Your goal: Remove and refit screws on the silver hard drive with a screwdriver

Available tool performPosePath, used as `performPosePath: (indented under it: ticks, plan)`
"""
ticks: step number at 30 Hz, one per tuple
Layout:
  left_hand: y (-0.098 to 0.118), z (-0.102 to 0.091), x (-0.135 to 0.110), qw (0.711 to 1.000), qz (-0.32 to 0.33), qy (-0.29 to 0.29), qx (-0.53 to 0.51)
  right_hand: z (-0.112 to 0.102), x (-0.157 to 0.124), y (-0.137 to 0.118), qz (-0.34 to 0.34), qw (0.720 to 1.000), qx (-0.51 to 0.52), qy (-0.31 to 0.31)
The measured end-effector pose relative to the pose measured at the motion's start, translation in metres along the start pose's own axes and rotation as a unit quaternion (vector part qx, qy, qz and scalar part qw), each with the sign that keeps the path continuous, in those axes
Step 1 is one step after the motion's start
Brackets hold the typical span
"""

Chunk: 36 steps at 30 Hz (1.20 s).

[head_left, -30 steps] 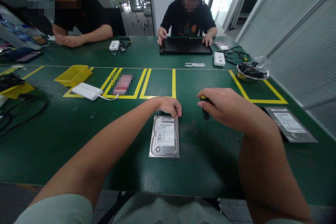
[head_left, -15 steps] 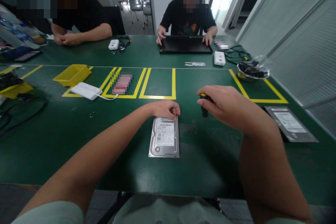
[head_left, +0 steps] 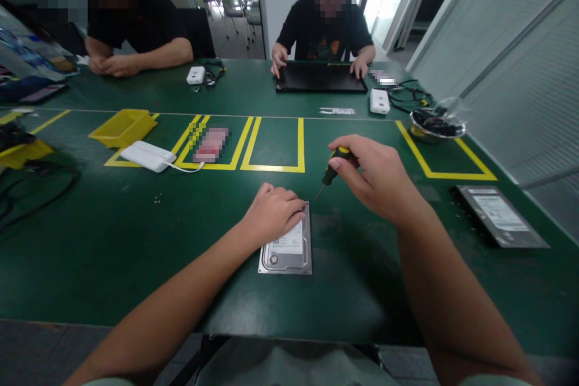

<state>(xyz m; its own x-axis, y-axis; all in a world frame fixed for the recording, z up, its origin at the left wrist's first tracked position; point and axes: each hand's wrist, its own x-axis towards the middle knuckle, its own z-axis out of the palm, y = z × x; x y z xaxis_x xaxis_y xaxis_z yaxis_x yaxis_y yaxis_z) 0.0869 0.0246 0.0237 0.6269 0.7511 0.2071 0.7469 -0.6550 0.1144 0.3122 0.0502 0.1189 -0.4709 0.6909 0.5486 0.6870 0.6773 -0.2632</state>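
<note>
A silver hard drive [head_left: 288, 256] with a white label lies flat on the green table in front of me. My left hand [head_left: 275, 212] covers its far part, fingers bent over the top with thumb and fingertips at the far right corner. Whether a small part sits under those fingertips is too fine to see. Wrapped in my right hand [head_left: 373, 178] is a screwdriver [head_left: 330, 174] with a black and yellow handle. It tilts down to the left, and its thin tip points close to that same corner, seemingly just apart from it.
Another hard drive [head_left: 500, 217] lies at right, small screws beside it. More tiny screws [head_left: 158, 198] lie at left. A yellow bin [head_left: 124, 128], white power bank [head_left: 148, 155], phone [head_left: 211, 145] and metal bowl [head_left: 437, 126] stand farther back. Across the table, one person holds a black panel [head_left: 321, 77].
My left hand has come from the drive's far edge onto its top. My right hand has moved left and tilted the screwdriver, bringing the tip toward the drive's far right corner.
</note>
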Motion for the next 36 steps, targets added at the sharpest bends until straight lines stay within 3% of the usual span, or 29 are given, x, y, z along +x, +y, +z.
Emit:
performPosePath:
  ticks: [16,36]
  plan:
    - [0.0,0.004,-0.006,0.995,0.047,0.055,0.066,0.024,0.002,0.007,0.01,1.0,0.015,-0.016]
    - [0.004,0.002,-0.005,0.996,0.034,0.047,0.075,0.028,0.003,0.008,0.013,0.999,0.027,-0.032]
